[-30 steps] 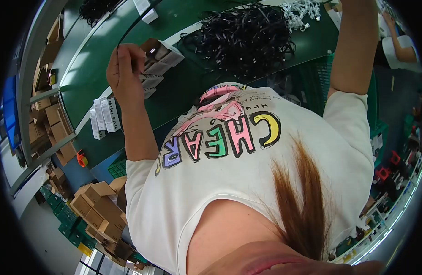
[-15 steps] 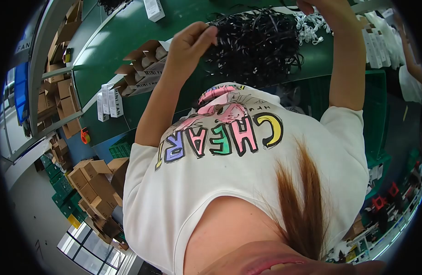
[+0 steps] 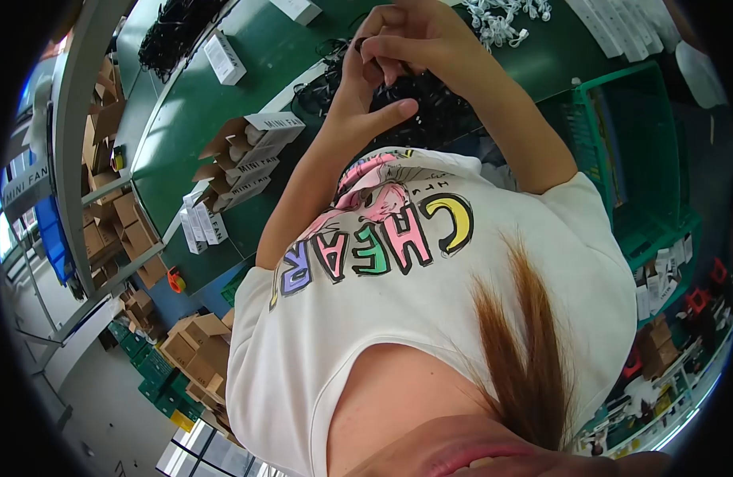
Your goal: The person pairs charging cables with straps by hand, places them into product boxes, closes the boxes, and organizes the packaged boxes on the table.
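Note:
Both hands meet over a pile of black straps (image 3: 438, 107) at the top centre. My left hand (image 3: 357, 91) has its thumb stretched out to the right, away from its raised fingers. From the right, my right hand (image 3: 426, 44) reaches across it, thumb and fingertips pressed together beside the left fingers. Something small and dark is at those fingertips, too hidden to name. White cables (image 3: 497, 24) lie just right of the hands. Open cartons marked MINI FAN (image 3: 259, 143), with pale items inside, stand left of my left forearm.
Small white boxes (image 3: 199, 226) stand near the left edge of the green table (image 3: 171, 155). Another black bundle (image 3: 171, 40) lies at the upper left. A green crate (image 3: 641, 151) is at the right. More white boxes (image 3: 609, 28) and part of another person are beyond it.
My left hand has moved right, away from the cartons, and my right hand has come inward to meet it. The view has also shifted, showing more of the crate.

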### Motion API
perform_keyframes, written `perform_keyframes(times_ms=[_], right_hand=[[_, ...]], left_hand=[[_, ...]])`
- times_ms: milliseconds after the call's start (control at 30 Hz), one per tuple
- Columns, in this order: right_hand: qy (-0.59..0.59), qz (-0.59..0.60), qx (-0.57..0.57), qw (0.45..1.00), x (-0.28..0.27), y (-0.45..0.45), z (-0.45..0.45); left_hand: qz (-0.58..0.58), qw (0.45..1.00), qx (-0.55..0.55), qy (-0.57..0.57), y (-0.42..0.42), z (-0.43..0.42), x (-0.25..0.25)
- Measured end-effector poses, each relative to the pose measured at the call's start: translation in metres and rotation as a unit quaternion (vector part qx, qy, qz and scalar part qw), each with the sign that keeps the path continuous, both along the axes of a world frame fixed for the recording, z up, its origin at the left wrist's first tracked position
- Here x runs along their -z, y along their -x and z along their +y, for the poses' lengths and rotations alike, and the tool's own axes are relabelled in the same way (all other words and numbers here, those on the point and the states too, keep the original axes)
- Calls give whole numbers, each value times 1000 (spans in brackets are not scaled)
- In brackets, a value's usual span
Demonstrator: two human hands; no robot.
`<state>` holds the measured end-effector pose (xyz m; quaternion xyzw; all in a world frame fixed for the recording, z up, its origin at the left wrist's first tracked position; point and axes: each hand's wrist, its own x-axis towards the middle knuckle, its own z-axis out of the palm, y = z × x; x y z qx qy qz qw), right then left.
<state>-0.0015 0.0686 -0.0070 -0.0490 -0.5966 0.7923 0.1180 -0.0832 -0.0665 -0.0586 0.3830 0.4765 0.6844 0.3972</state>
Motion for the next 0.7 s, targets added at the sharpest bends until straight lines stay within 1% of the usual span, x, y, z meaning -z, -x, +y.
perform_keyframes(times_ms=[33, 67, 100, 133, 167, 200, 267, 300, 333, 367, 400, 467, 500, 533, 567, 633, 700], right_hand=[[58, 24, 21, 998, -2, -6, -3], [51, 39, 84, 994, -4, -18, 0], [43, 56, 146, 987, -7, -32, 5], [59, 58, 262, 961, -10, -42, 9], [48, 60, 322, 944, -1, -51, 23], [33, 64, 381, 922, 9, -51, 22], [-142, 2, 366, 920, 35, -74, 57], [-144, 0, 369, 918, 86, -106, 102], [-279, -123, 371, 877, 144, -126, 138], [-406, -240, 359, 805, 180, -133, 142], [-408, -240, 359, 804, 207, -144, 152], [-553, -299, 354, 692, 250, -161, 164], [-617, -324, 348, 627, 268, -168, 170], [-676, -346, 338, 555, 272, -169, 172], [-677, -345, 337, 556, 270, -168, 170], [-698, -390, 265, 538, 264, -168, 170], [-717, -433, 193, 512, 255, -168, 173]], left_hand=[[-39, 999, 8, 2, -7, -1, 1], [-46, 991, 63, 104, -6, -8, -9], [-49, 971, 117, 204, 2, -17, -18], [-49, 970, 121, 204, 7, -24, -15], [-112, 975, 55, 185, 12, -33, -6], [-174, 971, -11, 162, 27, -61, -3], [-114, 979, -76, 150, 42, -76, 1], [-115, 979, -72, 150, 44, -81, 1], [6, 979, -84, 184, 45, -85, -1], [127, 964, -96, 212, 46, -86, 0], [126, 965, -96, 210, 46, -85, 3], [107, 981, -67, 150, 45, -84, 12], [98, 987, -52, 121, 45, -83, 15], [89, 991, -37, 90, 44, -84, 16], [89, 991, -39, 91, 42, -86, 15], [-29, 992, -37, 121, 33, -88, 11], [-149, 978, -33, 145, 23, -88, 7]])
